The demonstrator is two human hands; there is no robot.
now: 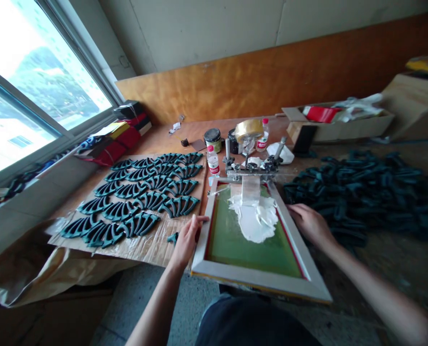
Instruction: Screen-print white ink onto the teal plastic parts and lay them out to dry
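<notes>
A screen frame with green mesh lies in front of me, white paste spread over the mesh's upper middle. Metal clamps stand at its far end, beside a pale flat blade that touches the paste. At the frame's left edge is my left hand, fingers partly stretched out, one fingertip against the rim; a dark green piece lies just left of it. My right hand is beside the frame's right edge, near the heap of dark green pieces; its fingertips are blurred and what they hold, if anything, is unclear.
Rows of curved dark green pieces cover cardboard at the left. Behind the frame stand bottles with red caps, a dark jar and a tape roll. An open carton sits at the back right.
</notes>
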